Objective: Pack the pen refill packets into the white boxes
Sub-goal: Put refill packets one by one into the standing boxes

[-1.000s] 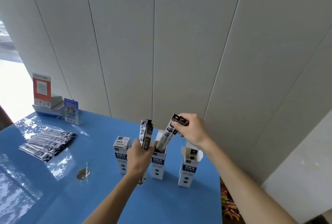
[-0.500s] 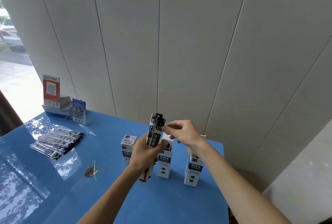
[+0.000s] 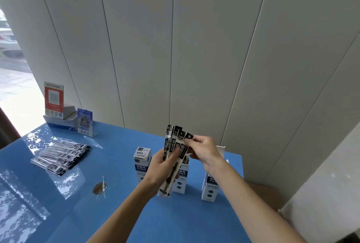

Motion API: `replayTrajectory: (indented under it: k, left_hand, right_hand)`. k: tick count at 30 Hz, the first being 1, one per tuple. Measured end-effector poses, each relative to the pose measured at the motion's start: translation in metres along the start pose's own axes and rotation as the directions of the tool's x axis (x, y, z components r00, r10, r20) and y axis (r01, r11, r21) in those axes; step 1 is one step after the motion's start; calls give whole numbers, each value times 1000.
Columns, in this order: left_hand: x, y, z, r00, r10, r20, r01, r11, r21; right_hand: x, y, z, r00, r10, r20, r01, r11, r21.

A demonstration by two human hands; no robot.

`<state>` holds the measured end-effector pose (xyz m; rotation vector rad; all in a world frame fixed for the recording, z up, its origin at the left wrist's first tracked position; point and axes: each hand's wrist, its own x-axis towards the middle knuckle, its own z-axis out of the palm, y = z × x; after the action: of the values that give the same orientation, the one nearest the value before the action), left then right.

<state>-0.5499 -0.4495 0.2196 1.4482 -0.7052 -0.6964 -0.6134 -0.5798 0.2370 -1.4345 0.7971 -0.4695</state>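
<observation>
My left hand grips a fanned bunch of black-and-white pen refill packets, held upright above the blue table. With thumb and fingers, my right hand pinches the top tab of the rightmost packet in that bunch. Three white boxes stand in a row behind the hands: a closed one on the left, a middle one partly hidden by the packets, and a right one with its flap up. A pile of several more packets lies at the table's left.
Two QR-code sign stands, red and blue, sit on a flat box at the table's far left corner. A round brown hole marks the tabletop. A panelled wall stands right behind the table.
My right hand dropped its packet into the middle box, then came left to the bunch in my left hand and pinched the rightmost packet's top. The bunch now fans out wider.
</observation>
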Motion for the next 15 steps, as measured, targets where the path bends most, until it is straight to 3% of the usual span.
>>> replayTrajectory:
  k: [7,11,15]
  left_hand:
    - [7,-8,-5,998,63,-19,-63,998,27]
    - [8,-13,-11,997,39,-60,-36,997,64]
    - [12,-20,-21,993,-36,-110,42,997,58]
  right_hand:
    - [-7,4,-3,987,122,106,-140,973,181]
    - [-2,4,-5,997,81,-2,-79,980,183]
    - [6,-14,-18,983,-49,-176,88,971,221]
